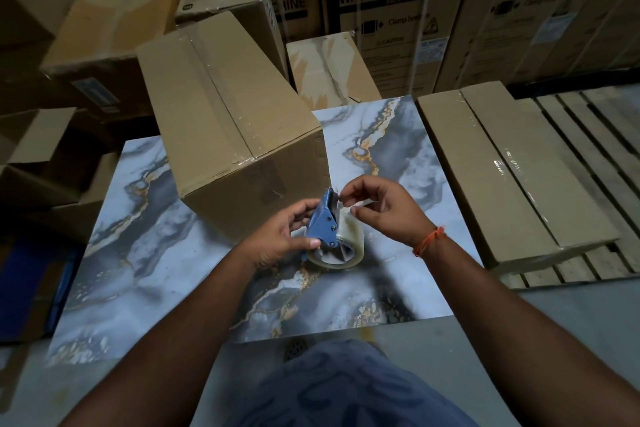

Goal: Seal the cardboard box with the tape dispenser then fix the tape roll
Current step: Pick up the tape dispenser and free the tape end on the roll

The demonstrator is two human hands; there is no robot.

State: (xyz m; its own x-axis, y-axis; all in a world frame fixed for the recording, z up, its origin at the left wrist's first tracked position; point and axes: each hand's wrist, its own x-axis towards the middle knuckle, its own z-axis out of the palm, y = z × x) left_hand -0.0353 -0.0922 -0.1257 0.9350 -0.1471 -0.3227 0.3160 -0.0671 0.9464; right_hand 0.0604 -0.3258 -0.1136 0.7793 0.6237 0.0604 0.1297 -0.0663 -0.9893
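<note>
A blue metal tape dispenser (pixel 325 220) with a clear tape roll (pixel 341 250) is held over the marble-patterned table (pixel 145 253). My left hand (pixel 282 236) grips the dispenser's body from the left. My right hand (pixel 384 210) pinches the loose tape end at the dispenser's blade with thumb and forefinger. Just behind the hands, a long cardboard box (pixel 228 121) rests on the table with clear tape along its top seam and down its near end.
A flat taped carton (pixel 512 170) lies on a wooden pallet (pixel 595 156) at the right. More cartons are stacked at the left and back, and large washing machine boxes (pixel 398 10) fill the back wall. Grey floor lies below the table.
</note>
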